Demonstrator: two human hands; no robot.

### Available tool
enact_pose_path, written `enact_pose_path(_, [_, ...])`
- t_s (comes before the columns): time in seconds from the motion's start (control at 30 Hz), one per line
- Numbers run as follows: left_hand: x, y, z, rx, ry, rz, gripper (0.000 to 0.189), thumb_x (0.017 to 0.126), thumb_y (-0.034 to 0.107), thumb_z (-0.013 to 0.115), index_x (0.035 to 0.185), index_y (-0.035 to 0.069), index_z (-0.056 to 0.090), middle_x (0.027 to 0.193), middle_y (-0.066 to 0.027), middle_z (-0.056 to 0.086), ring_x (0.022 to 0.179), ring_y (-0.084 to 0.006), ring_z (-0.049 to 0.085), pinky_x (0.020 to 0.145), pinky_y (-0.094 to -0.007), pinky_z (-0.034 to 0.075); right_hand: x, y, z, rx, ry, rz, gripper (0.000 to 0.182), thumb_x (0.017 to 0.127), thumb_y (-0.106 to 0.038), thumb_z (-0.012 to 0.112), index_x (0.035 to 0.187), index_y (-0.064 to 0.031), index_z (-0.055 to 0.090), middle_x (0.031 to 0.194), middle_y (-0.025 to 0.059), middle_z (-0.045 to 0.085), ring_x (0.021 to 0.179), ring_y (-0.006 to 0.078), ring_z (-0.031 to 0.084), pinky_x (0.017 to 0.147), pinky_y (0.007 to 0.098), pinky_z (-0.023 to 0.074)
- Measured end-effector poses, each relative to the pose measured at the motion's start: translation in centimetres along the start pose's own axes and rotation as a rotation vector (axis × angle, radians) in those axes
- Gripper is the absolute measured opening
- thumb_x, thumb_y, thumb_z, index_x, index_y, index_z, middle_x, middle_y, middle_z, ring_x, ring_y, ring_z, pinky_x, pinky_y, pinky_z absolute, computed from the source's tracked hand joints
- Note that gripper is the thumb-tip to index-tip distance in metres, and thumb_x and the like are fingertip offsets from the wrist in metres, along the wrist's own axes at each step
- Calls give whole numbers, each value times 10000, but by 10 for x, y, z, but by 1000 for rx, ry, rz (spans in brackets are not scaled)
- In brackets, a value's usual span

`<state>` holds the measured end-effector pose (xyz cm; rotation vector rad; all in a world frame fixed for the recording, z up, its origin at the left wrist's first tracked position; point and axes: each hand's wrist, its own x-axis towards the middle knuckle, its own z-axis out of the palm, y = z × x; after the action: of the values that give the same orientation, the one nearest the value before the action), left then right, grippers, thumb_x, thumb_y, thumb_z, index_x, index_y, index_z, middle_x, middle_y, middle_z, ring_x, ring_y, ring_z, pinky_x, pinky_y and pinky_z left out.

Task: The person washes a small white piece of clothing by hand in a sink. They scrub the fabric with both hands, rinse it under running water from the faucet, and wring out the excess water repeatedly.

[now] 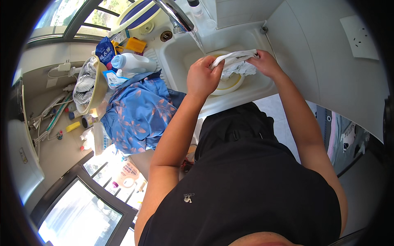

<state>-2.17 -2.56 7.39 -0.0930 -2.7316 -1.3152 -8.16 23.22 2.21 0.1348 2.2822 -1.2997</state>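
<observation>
My left hand [204, 73] grips one end of a wet white cloth garment [235, 58], and my right hand [265, 63] pinches its other end. The cloth is stretched between both hands, with a crumpled part hanging below. Beneath it a round white basin with a yellow ring [226, 89] stands in the white sink [274, 38]. Water runs from the chrome faucet [180, 13] at the upper left of the cloth. The hanging cloth hides part of the basin.
Left of the sink lie a blue leaf-patterned cloth [138, 113], a white detergent bottle [135, 63], a blue detergent pouch [106, 50] and a yellow brush-like item [136, 45]. A beige basin [101, 84] holds striped cloth. A tiled wall [307, 61] with a socket plate [359, 37] rises at right.
</observation>
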Motion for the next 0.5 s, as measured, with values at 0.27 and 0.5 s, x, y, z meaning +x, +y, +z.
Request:
enact_pose_path(0.27, [33,-107,92,-802,191,-788,276,980,298,674,1017,26,693,860,-49,665,737,-149,598,667,-334,500,31,38,54,486,286,33,377,841,-293,787,1050,3,682,951,86,721,868,181,679,805,327,537])
enact_pose_path(0.5, [62,-217,140,-966,-45,-861,363,981,391,622,1118,56,657,1014,-105,686,875,-278,667,761,-451,552,27,-36,151,249,369,-333,346,851,-354,743,988,-41,694,959,168,706,862,352,679,835,425,543])
